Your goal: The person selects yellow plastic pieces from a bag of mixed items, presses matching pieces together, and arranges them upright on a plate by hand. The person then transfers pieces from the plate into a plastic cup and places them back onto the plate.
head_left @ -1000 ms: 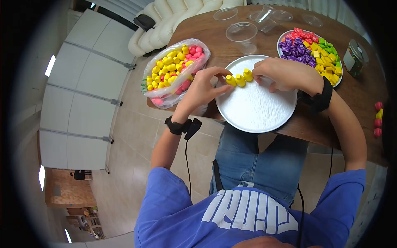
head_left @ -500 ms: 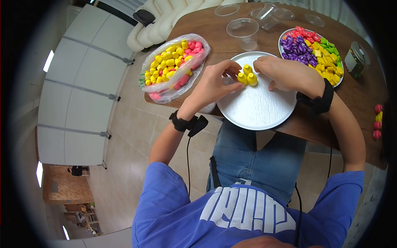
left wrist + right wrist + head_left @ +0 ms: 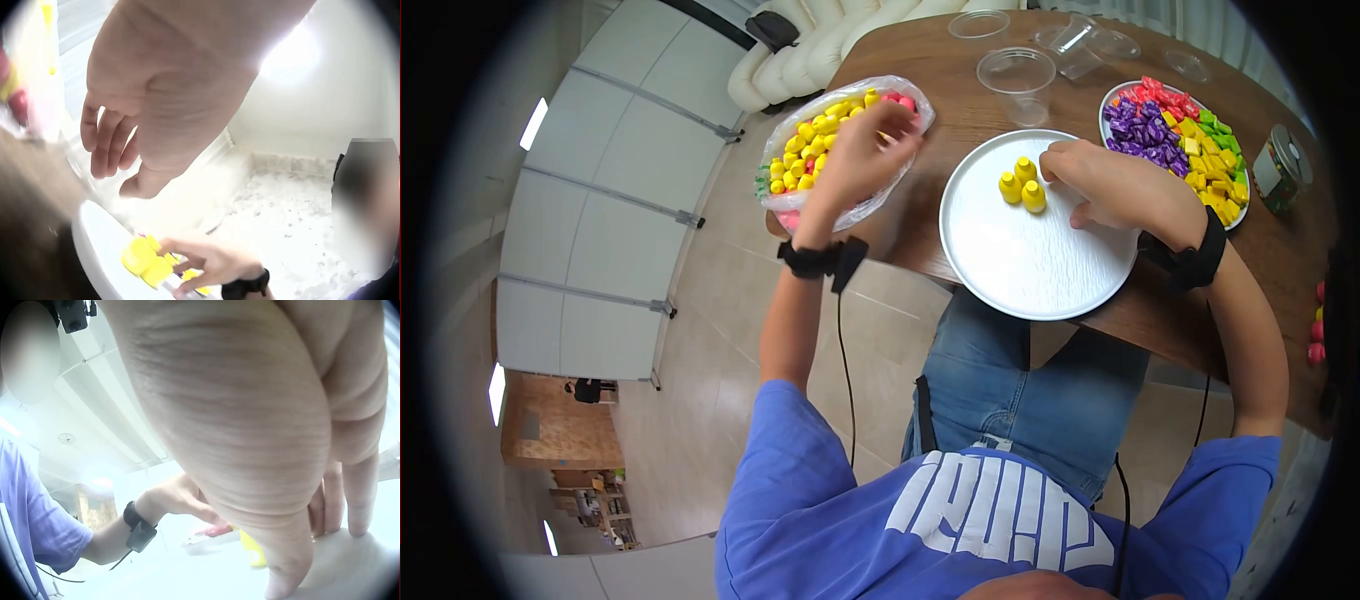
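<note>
Three yellow bottle-shaped pieces point(image 3: 1025, 185) stand close together on the upper left part of a round white plate point(image 3: 1040, 260). The right hand point(image 3: 1115, 185) rests at the plate beside them, fingers bent loosely down and holding nothing visible; in the right wrist view its fingertips point(image 3: 359, 528) touch the white surface. Over the right side of a clear plastic bag point(image 3: 860, 215) of yellow and pink pieces hangs the left hand point(image 3: 865, 155), slightly blurred. In the left wrist view the left hand point(image 3: 156, 106) has loosely bent fingers with nothing between them.
Clear plastic cups point(image 3: 1017, 80) and lids stand behind the plate. A plate of wrapped sweets point(image 3: 1145, 135) and a lidded jar point(image 3: 1280, 170) are at the right. Pink and yellow pieces point(image 3: 1317, 330) lie at the far right edge.
The yellow pieces went from a row near the plate's edge to a tight cluster farther in. The left hand has let go and moved left over the bag; the right hand stays beside the cluster.
</note>
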A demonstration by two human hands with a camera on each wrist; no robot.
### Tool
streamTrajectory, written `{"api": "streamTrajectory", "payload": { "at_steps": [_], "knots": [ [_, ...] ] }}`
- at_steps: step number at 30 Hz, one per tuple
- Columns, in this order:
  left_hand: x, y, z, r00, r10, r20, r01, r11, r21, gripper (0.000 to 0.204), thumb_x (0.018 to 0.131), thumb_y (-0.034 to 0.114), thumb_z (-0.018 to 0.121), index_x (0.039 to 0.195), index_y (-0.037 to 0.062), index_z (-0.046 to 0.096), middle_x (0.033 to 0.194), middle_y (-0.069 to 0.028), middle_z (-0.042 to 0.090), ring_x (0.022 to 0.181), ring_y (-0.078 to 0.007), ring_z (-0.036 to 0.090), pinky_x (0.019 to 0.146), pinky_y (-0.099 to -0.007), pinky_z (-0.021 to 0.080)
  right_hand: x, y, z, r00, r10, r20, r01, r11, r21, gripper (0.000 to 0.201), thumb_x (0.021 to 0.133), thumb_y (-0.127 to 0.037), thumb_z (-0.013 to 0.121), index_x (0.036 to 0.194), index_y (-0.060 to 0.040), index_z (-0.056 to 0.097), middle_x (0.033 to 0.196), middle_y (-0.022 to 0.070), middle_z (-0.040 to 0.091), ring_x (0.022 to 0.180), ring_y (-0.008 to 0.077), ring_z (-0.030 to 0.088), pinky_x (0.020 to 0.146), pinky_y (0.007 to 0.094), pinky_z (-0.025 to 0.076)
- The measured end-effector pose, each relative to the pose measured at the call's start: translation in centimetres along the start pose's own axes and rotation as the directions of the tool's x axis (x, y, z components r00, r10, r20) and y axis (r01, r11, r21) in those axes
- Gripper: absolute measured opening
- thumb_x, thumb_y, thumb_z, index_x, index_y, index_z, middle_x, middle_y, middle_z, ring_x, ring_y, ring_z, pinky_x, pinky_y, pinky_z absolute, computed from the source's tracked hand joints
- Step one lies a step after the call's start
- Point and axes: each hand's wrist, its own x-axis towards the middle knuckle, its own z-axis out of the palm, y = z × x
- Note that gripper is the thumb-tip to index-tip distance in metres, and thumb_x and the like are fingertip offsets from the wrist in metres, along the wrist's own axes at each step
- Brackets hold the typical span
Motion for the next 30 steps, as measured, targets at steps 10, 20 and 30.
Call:
{"api": "streamTrajectory", "payload": {
  "at_steps": [10,20,30],
  "knots": [
    [-1.1,-14.0,-5.3,0.937,-0.126,-0.325,0.271,0.849,0.454,0.031,0.083,0.009,0.074,0.113,0.0001,0.069,0.105,-0.0206,0.068,0.100,-0.0382,0.066,0.090,-0.0461,0.054,0.1,0.2,0.0,0.999,-0.034,-0.004,0.034,0.999,0.002,0.043,0.075,-0.002,0.083,0.111,0.0021,0.059,0.118,0.0172,0.063,0.114,0.0388,0.062,0.097,0.0433,0.052],
    [-0.6,-11.3,-4.7,0.943,-0.169,-0.288,0.284,0.860,0.424,0.033,0.083,0.019,0.083,0.109,0.0006,0.075,0.117,-0.0226,0.067,0.110,-0.0388,0.065,0.099,-0.0454,0.052,-0.1,0.2,0.0,0.998,-0.057,-0.026,0.058,0.998,0.029,0.043,0.075,-0.001,0.083,0.111,0.0005,0.060,0.118,0.0167,0.063,0.116,0.0382,0.061,0.099,0.0428,0.051],
    [-3.8,4.1,0.5,0.998,-0.019,0.065,0.016,0.999,0.037,0.032,0.087,0.017,0.085,0.111,-0.0012,0.074,0.090,-0.0079,0.073,0.075,-0.0144,0.068,0.070,-0.0272,0.056,0.1,0.2,0.3,0.999,-0.031,-0.018,0.031,1.000,0.001,0.043,0.075,-0.001,0.082,0.113,-0.0021,0.060,0.118,0.0142,0.064,0.117,0.0373,0.061,0.099,0.0432,0.051]
  ]
}}
